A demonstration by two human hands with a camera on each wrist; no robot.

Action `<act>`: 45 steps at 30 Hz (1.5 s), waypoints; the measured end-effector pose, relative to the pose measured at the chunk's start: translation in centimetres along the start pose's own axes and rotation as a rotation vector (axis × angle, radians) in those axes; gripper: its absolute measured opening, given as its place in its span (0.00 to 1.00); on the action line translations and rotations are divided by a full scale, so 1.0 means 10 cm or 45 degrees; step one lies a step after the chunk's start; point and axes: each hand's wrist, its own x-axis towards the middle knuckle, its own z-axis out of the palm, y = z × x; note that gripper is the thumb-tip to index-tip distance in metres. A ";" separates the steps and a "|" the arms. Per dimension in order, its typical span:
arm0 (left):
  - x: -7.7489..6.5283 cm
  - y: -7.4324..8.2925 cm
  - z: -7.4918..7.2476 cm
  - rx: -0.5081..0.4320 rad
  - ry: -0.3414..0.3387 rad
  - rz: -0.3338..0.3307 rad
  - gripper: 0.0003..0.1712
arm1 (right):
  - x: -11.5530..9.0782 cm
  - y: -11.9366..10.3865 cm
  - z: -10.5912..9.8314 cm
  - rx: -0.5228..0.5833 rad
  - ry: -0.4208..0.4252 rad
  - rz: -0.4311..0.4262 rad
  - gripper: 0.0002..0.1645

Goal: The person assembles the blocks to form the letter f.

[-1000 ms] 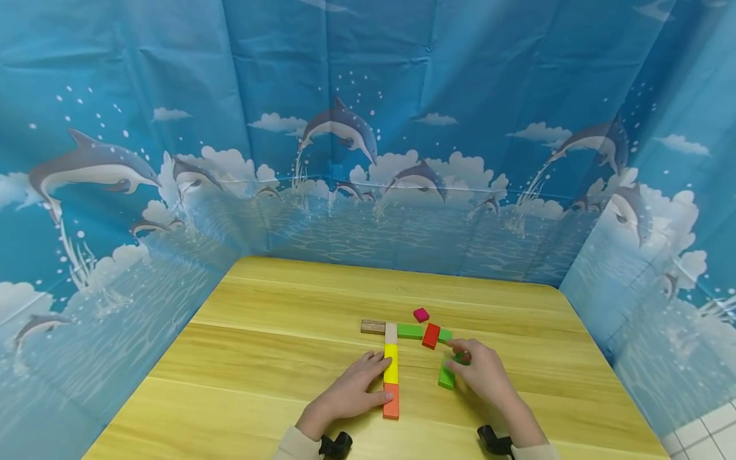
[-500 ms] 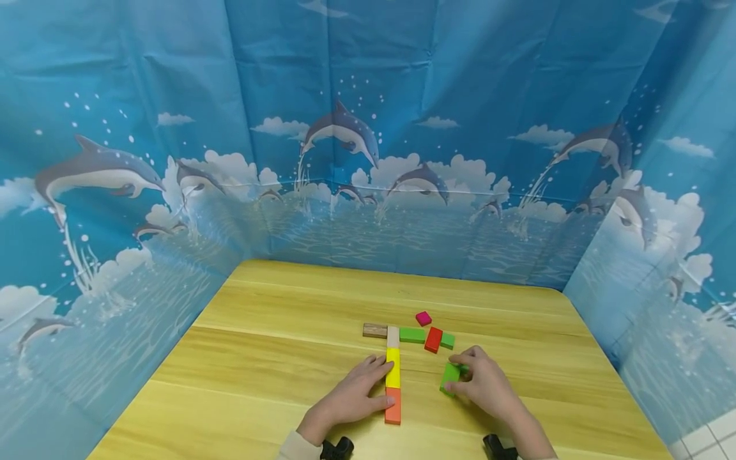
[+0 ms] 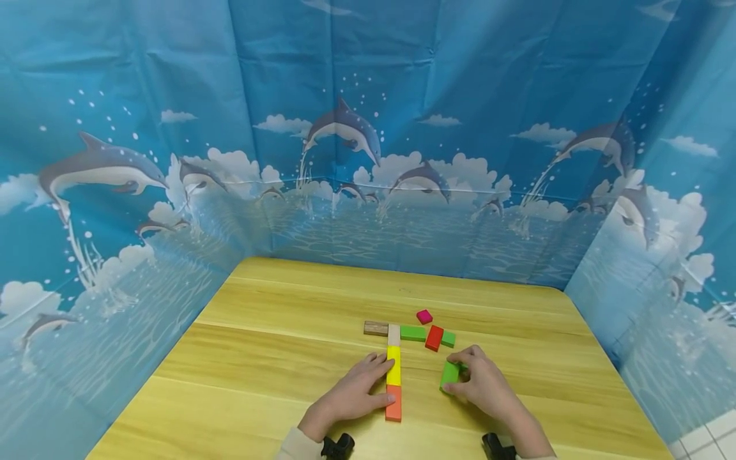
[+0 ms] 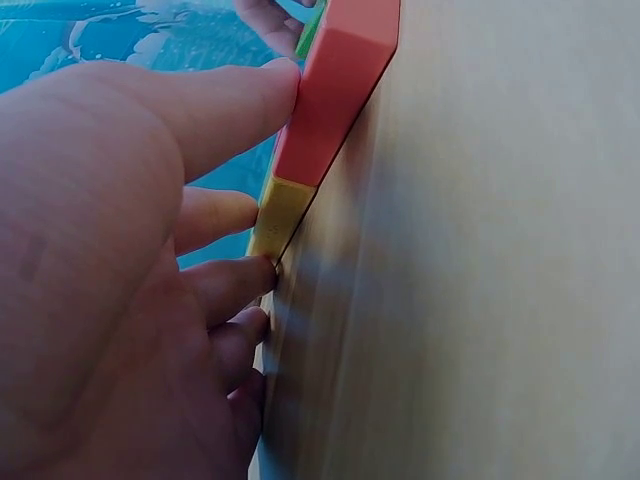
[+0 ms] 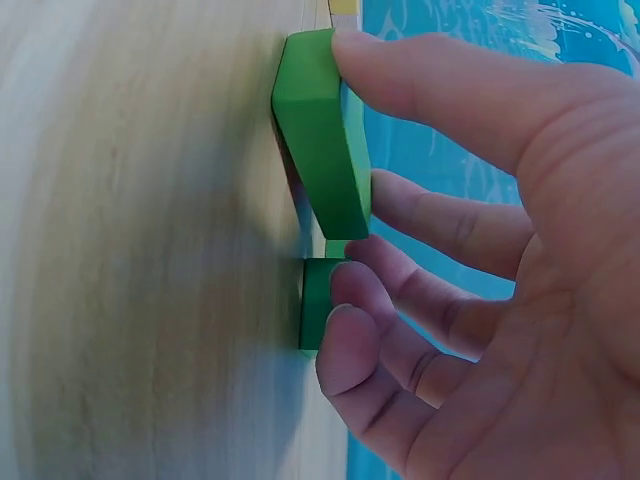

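Observation:
My left hand lies with its fingers out along the left side of a row: fingertips at the yellow block, thumb on the orange-red block. From the left wrist, the thumb touches the top of that block. My right hand pinches a green block between thumb and index finger. In the right wrist view this green block slants over the wood. A second green block sits beside the curled outer fingers, mostly hidden by the hand in the head view.
Beyond the yellow block come a beige block, a brown one to its left and a green one to its right. Further right are a red block and a small green one. A magenta piece lies behind.
My right hand has drawn back from the small green block near the red one and now holds the nearer green block. The left hand stays on the row.

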 end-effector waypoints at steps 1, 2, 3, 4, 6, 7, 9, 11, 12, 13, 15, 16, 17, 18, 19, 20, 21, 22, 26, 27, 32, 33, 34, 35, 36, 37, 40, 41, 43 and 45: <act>0.00 0.00 0.00 -0.001 0.000 -0.001 0.41 | 0.00 0.00 0.00 0.002 -0.004 0.002 0.33; 0.00 0.00 0.00 -0.001 0.001 -0.003 0.41 | 0.01 0.00 0.01 0.009 -0.008 0.005 0.33; 0.00 0.00 0.00 0.000 0.003 -0.004 0.41 | 0.01 0.00 0.01 0.017 -0.012 0.007 0.33; 0.00 0.00 0.00 0.001 0.004 -0.004 0.41 | 0.01 0.00 0.02 0.027 -0.019 0.011 0.33; -0.01 0.00 0.01 -0.001 0.006 -0.006 0.41 | 0.02 -0.01 0.02 0.072 -0.036 0.023 0.33; -0.01 0.00 0.01 -0.003 0.008 -0.004 0.41 | 0.02 -0.01 0.02 0.099 -0.046 0.029 0.34; -0.01 0.00 0.01 -0.003 0.010 0.000 0.41 | 0.02 -0.01 0.03 0.150 -0.066 0.035 0.34; -0.01 -0.01 0.02 -0.006 0.010 0.000 0.41 | 0.02 -0.01 0.02 0.202 -0.083 0.027 0.34; -0.01 -0.01 0.02 -0.005 0.011 0.001 0.41 | 0.02 -0.01 0.02 0.223 -0.088 0.016 0.34; -0.01 -0.01 0.02 0.000 0.013 0.005 0.41 | 0.02 -0.01 0.02 0.244 -0.090 0.009 0.34; -0.01 -0.01 0.02 0.008 0.013 0.007 0.41 | 0.02 -0.02 0.01 0.288 -0.099 -0.004 0.33; -0.01 -0.01 0.02 0.010 0.010 0.008 0.41 | 0.02 -0.02 0.01 0.308 -0.108 -0.011 0.33; 0.00 -0.02 0.02 0.014 0.008 0.009 0.41 | 0.01 -0.03 0.01 0.329 -0.114 -0.015 0.34; 0.00 -0.02 0.02 0.013 0.005 0.011 0.41 | 0.01 -0.03 0.01 0.347 -0.121 -0.016 0.34; 0.00 -0.02 0.02 0.013 0.003 0.012 0.41 | 0.01 -0.03 0.00 0.364 -0.127 -0.015 0.34; 0.00 -0.02 0.02 0.009 0.000 0.011 0.41 | 0.01 -0.04 0.00 0.374 -0.136 -0.018 0.34; 0.01 -0.02 0.01 0.005 -0.003 0.010 0.42 | 0.01 -0.03 0.00 0.376 -0.145 -0.022 0.34; 0.01 -0.02 0.01 0.006 -0.003 0.010 0.42 | 0.01 -0.03 0.00 0.375 -0.150 -0.025 0.34; 0.02 0.00 0.00 0.005 0.002 0.014 0.42 | 0.01 -0.03 0.00 0.366 -0.152 -0.034 0.33; 0.02 0.00 0.00 0.006 0.001 0.013 0.42 | 0.01 -0.03 0.00 0.364 -0.151 -0.038 0.33; 0.00 0.00 0.01 0.026 0.004 0.022 0.41 | 0.00 -0.05 0.04 0.370 -0.138 -0.059 0.31; 0.00 0.00 0.01 0.029 0.006 0.024 0.41 | 0.00 -0.06 0.04 0.374 -0.135 -0.062 0.31; 0.00 0.00 0.01 0.031 0.010 0.027 0.41 | -0.01 -0.06 0.05 0.375 -0.131 -0.066 0.30; -0.01 0.01 0.01 0.031 0.013 0.028 0.41 | -0.02 -0.08 0.04 0.381 -0.129 -0.070 0.30; -0.01 0.01 0.01 0.029 0.015 0.028 0.41 | -0.01 -0.09 0.05 0.385 -0.128 -0.071 0.29; 0.00 0.01 0.01 0.022 0.015 0.026 0.41 | -0.02 -0.10 0.04 0.388 -0.127 -0.073 0.29; 0.00 0.02 0.00 0.010 0.011 0.018 0.41 | -0.02 -0.13 0.04 0.389 -0.124 -0.077 0.29; 0.00 0.02 0.00 0.008 0.009 0.015 0.41 | -0.03 -0.13 0.04 0.387 -0.126 -0.078 0.28; 0.00 0.02 0.00 0.006 0.008 0.009 0.41 | -0.03 -0.14 0.05 0.378 -0.123 -0.078 0.28; -0.01 0.03 0.00 0.006 0.009 0.006 0.41 | -0.03 -0.15 0.06 0.376 -0.122 -0.076 0.28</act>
